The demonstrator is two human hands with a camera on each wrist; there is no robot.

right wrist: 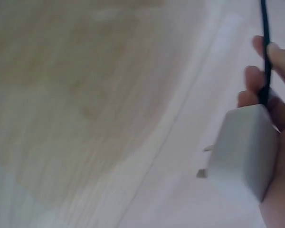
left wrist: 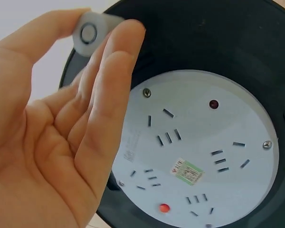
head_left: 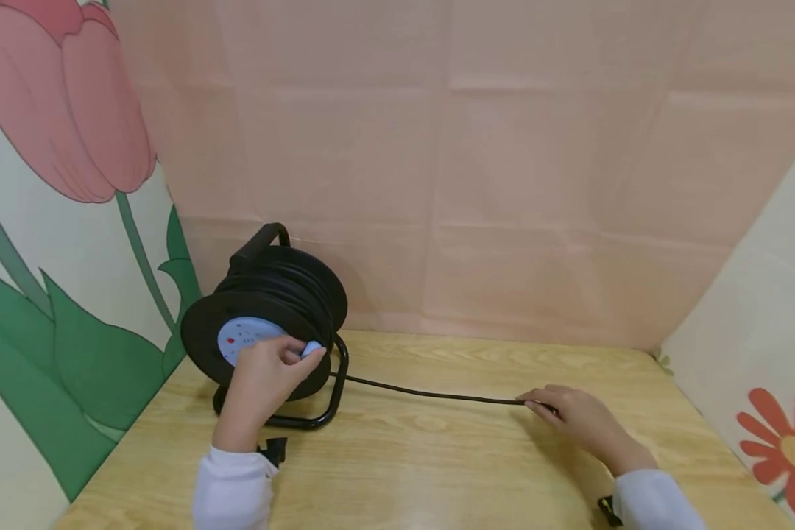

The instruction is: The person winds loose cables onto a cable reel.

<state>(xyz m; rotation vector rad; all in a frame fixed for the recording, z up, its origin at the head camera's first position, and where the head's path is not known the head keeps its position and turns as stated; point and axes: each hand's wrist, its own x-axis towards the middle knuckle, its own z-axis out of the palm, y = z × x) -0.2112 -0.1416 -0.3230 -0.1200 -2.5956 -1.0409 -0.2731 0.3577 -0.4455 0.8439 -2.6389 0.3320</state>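
A black cable reel (head_left: 202, 331) stands at the left of the wooden table, wound with black cable. My left hand (head_left: 265, 375) is at its front face and pinches a pale blue-grey crank knob (head_left: 312, 348) between thumb and fingers. The left wrist view shows the knob's round end and the reel's pale socket panel (left wrist: 199, 128), with slots, screws and red parts. From the reel's base a black cable (head_left: 430, 394) runs right to my right hand (head_left: 583, 423), which grips it. A white plug (right wrist: 244, 152) with metal prongs hangs at that hand's palm side.
The reel rests on a black tubular stand (head_left: 305, 423) and carries a handle (head_left: 261, 243) on top. Behind the wooden table (head_left: 424, 464) rises a pink backdrop (head_left: 470, 184). Flower-painted panels (head_left: 73, 353) flank it on both sides.
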